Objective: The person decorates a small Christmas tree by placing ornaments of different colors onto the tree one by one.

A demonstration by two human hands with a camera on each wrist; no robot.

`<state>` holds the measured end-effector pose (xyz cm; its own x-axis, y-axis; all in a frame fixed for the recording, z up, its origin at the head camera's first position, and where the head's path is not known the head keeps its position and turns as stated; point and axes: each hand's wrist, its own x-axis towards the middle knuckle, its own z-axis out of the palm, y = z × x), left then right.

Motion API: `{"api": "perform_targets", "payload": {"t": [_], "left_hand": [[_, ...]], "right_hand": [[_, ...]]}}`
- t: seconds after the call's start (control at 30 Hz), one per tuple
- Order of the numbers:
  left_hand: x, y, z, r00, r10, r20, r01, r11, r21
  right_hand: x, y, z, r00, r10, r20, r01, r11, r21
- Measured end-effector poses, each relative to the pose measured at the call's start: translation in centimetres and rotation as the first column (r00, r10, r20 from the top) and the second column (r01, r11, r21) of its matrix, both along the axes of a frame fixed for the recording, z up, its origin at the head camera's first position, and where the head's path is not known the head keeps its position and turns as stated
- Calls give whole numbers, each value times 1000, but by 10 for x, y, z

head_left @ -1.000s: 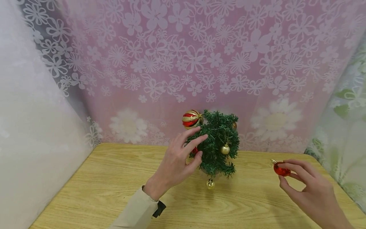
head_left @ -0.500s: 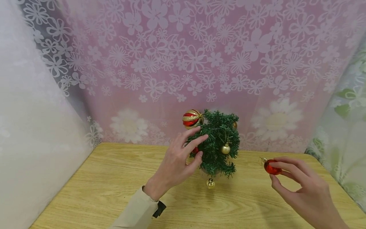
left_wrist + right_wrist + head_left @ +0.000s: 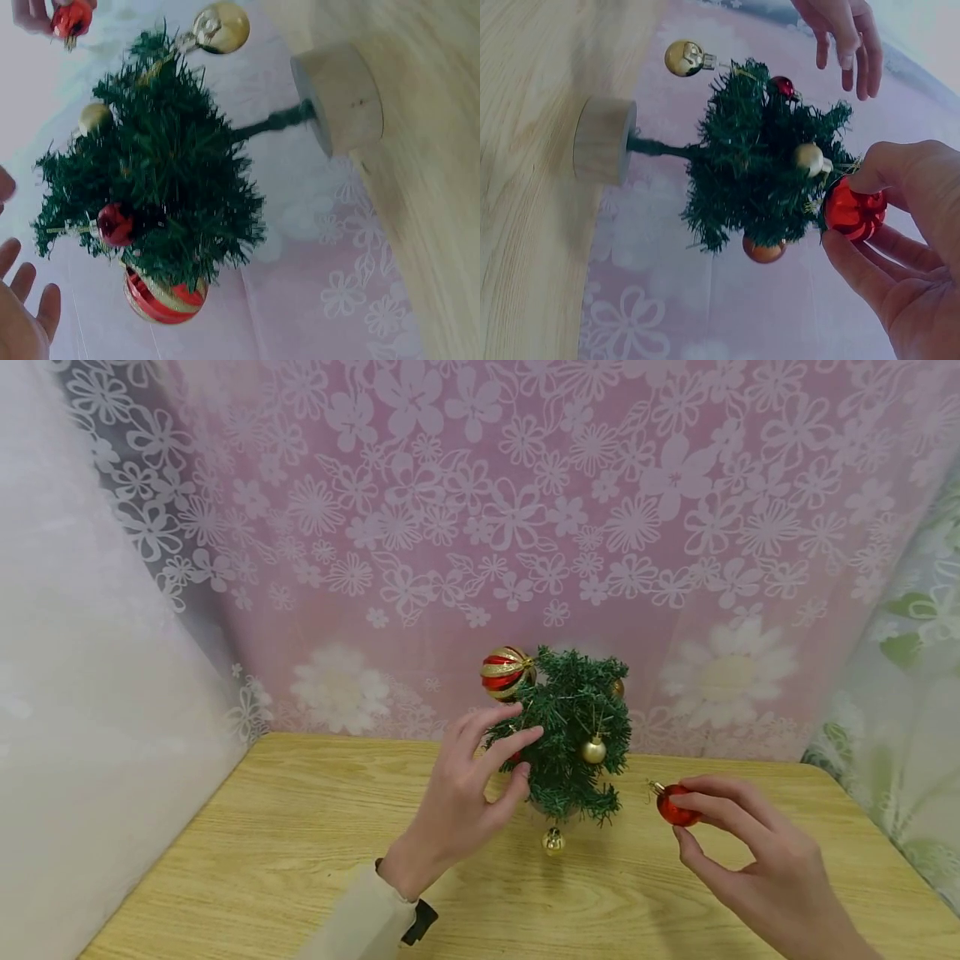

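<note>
Pinched between my right hand's [image 3: 765, 852] thumb and fingers is a shiny red bauble [image 3: 855, 210] with a gold cap and a thin loop, held right of a small green Christmas tree [image 3: 570, 718]. My left hand [image 3: 457, 785] hovers at the tree's left side, its fingers spread and slightly bent; the left wrist view shows them apart from the branches. On the tree hang a darker red bauble [image 3: 118, 224], a matte gold bauble [image 3: 593, 749], a shiny gold bauble [image 3: 684, 58] low at the front, and a striped red-and-gold bauble [image 3: 507, 673] at the left.
The tree stands on a round wooden base [image 3: 341, 97] on a wood-grain table [image 3: 300, 827]. A pink flowered curtain [image 3: 450, 527] hangs behind, with pale sheets at both sides. An orange-gold bauble [image 3: 763, 248] hangs on the tree's right side.
My right hand has moved left toward the tree, carrying the red bauble. My left hand has dropped very slightly beside the branches.
</note>
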<state>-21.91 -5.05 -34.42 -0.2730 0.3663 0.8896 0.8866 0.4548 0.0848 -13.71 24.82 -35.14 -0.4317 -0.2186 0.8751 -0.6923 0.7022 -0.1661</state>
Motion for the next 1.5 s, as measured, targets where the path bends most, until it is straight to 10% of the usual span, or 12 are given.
{"api": "perform_targets", "payload": {"t": [0.2,0.47,0.6,0.8,1.07,1.23,1.5], "left_hand": [[12,9,-9,995,-100,0,100,994,48],[34,21,-22,939,-201,279,179,979,101],[41,24,-21,846,-223,485,172,974,149],[48,25,-16,637,-230,735,134,973,188],[48,27,-15,502,-264,824,155,964,215],[48,30,-17,460,-289,840,182,956,230],[46,32,-20,463,-300,834,195,952,235]], "right_hand": [[1,-10,-1,1000,22,-6,-22,1000,22],[2,-22,-3,996,84,-8,-84,996,34],[3,-28,-3,993,120,11,-120,992,41],[9,-36,-4,987,137,88,-141,989,37],[12,-41,-5,979,132,156,-140,989,44],[9,-41,-12,977,170,130,-174,985,15],[11,-42,-10,973,177,151,-182,983,20]]}}
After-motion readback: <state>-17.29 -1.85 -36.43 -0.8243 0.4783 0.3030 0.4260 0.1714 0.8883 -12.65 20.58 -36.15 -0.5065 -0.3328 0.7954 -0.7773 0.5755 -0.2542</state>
